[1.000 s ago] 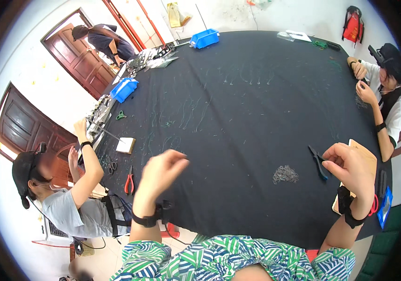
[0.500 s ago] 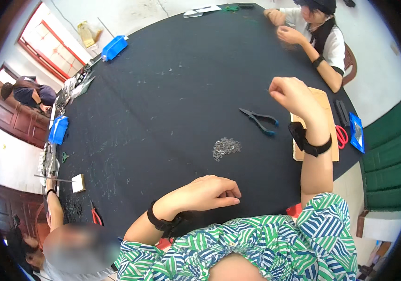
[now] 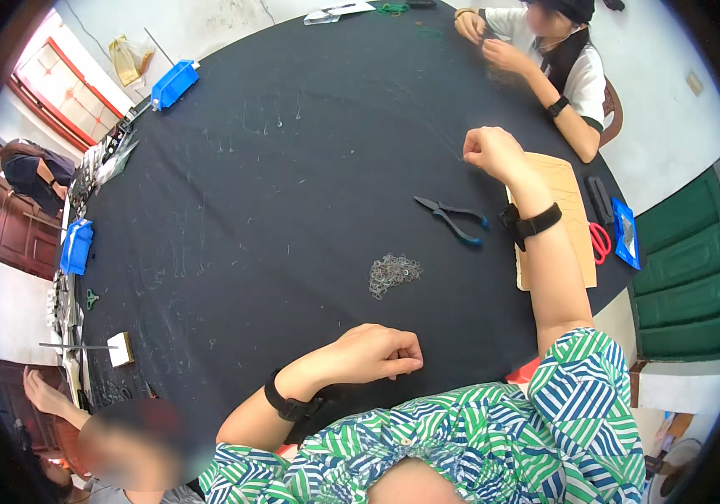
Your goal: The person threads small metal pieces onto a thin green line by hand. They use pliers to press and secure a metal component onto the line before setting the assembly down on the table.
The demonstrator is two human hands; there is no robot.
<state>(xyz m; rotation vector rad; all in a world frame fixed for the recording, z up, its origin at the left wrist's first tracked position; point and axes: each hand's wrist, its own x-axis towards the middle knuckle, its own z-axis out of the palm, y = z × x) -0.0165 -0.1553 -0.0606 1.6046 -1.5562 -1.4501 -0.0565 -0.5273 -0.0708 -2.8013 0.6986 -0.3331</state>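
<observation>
My left hand (image 3: 377,351) is held low over the black cloth near my body, its fingers curled in and the thumb pressed against them. Anything between those fingers is hidden. Farther forward on the right, my right hand (image 3: 493,154) is closed in a pinch above the cloth, beside a tan cardboard folder (image 3: 574,227). A faint thin strand seems to run from its fingertips, too fine to make out surely. Between the hands lie a heap of small metal rings (image 3: 393,275) and pliers (image 3: 452,220) with dark blue handles, neither touched.
Red-handled scissors (image 3: 600,244), a dark oblong case (image 3: 599,200) and a blue packet (image 3: 625,233) lie at the right edge. Blue bins (image 3: 174,84) and a white block (image 3: 120,349) stand leftward. Co-workers sit far right (image 3: 574,84) and near left (image 3: 137,441). Fine strands lie across the black cloth (image 3: 293,252).
My right hand has shifted slightly left and forward, and its fingers have closed more. My left hand's fingers have curled in tighter. The near-left co-worker's hand has lifted off the table edge.
</observation>
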